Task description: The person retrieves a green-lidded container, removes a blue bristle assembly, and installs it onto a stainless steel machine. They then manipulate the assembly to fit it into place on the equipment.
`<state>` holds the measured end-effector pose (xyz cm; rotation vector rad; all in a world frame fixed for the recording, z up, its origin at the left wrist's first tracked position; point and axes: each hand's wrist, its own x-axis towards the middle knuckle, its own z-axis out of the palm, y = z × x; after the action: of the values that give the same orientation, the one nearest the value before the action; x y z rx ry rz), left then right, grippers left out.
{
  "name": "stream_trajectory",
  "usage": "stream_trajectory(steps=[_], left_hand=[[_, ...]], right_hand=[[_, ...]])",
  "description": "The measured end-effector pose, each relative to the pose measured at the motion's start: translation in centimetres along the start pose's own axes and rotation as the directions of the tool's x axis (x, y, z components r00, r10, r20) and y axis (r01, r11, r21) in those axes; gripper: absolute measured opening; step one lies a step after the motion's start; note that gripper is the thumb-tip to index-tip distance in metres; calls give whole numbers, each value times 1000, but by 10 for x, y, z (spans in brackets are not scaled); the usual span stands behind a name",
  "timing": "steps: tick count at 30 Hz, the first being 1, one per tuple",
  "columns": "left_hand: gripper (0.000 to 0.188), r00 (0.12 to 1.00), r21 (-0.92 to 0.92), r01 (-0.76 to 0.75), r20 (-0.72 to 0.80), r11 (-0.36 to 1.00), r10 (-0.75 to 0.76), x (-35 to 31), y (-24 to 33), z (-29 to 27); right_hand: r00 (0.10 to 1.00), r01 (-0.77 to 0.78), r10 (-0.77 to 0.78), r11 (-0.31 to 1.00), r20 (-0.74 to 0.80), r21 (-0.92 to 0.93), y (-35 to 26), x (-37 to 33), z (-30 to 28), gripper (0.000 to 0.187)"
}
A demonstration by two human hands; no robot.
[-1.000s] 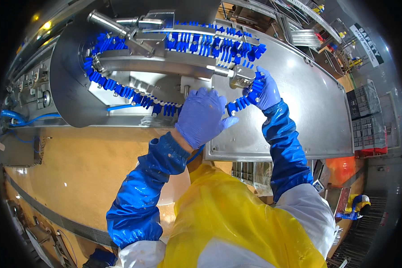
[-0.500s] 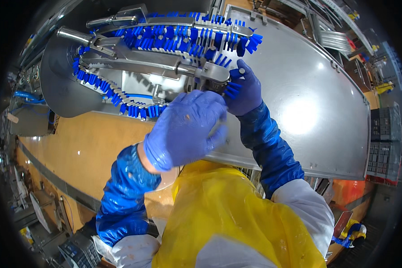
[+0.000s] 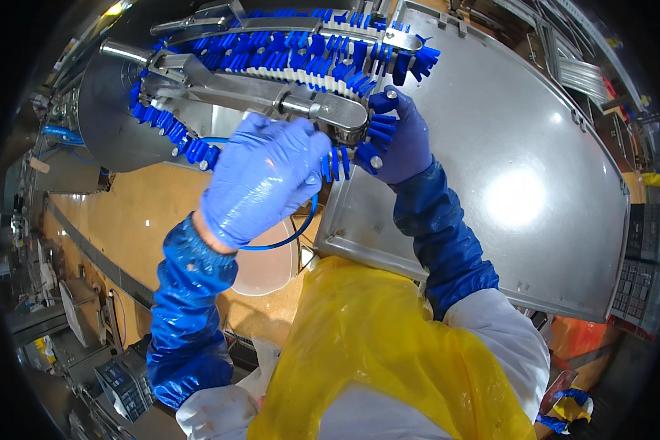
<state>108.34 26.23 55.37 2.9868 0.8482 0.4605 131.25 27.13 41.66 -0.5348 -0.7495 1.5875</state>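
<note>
A chain belt (image 3: pixel 191 149) with blue flexible paddles and pale links loops round a metal guide arm (image 3: pixel 231 89) that ends in a rounded nose (image 3: pixel 345 116). My left hand (image 3: pixel 264 176), in a wet purple glove, is closed over the belt's near run, its fingertips hidden under the palm and by the arm. At the nose, my right hand (image 3: pixel 407 143), gloved alike, curls round the blue paddles from the right; part of its fingers is hidden behind them. A thin blue hose (image 3: pixel 301 227) hangs in a curve below my left hand.
A second blue-paddled belt (image 3: pixel 293 55) runs alongside at the far side. A broad shiny metal panel (image 3: pixel 447 213) lies to the right. A rounded grey metal guard (image 3: pixel 106 121) stands at the left, above an orange-brown floor (image 3: pixel 125 220). Dark crates (image 3: pixel 631 286) stand at the far right.
My left hand has moved left and slightly down from beside the nose along the near run. My right hand stays at the nose, where more paddles now show. The view has shifted slightly.
</note>
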Motion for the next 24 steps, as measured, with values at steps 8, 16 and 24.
stream_trajectory(steps=[8,16,24], left_hand=[[41,996,-67,88,9,994,-87,-6,4,30],[39,995,-27,84,-47,996,-85,-20,0,32],[41,999,-65,-19,-47,998,16,2,-16,19]], right_hand=[[916,363,-390,712,91,-602,14,-10,18,76],[963,240,-257,675,83,-697,1,-14,26,56],[984,112,-169,843,-62,-526,3,-6,23,43]])
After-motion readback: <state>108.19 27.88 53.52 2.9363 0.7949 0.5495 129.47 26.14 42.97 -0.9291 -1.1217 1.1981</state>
